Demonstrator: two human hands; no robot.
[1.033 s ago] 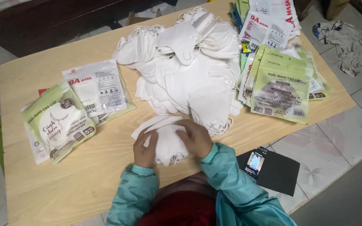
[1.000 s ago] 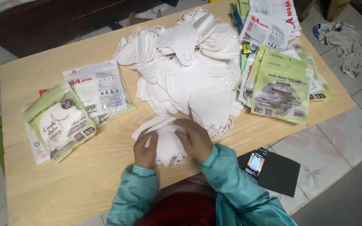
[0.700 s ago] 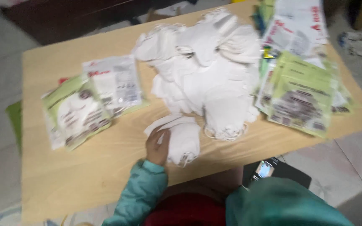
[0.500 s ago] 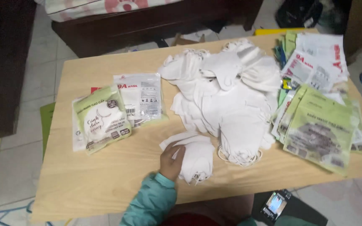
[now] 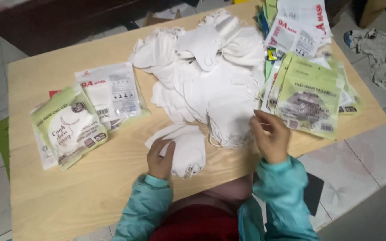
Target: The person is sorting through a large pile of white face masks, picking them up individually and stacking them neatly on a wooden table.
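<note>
Left hand (image 5: pixel 159 157): fingers flat, pinning the folded white fabric mask (image 5: pixel 185 151) near the table's front edge.
Right hand (image 5: pixel 271 136): loosely curled, empty, nearer the white mask heap (image 5: pixel 211 76).

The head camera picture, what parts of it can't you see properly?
- Right hand: its fingertips touch the big pile of white masks, but whether they pinch a strap is too small to tell.
- Folded mask: partly covered by the left hand.
- Green packets: the lower ones are hidden under the top one.
- Packets at the top right: cut off by the picture's edge.
- Dark flat thing on the floor: mostly behind the right sleeve.
</note>
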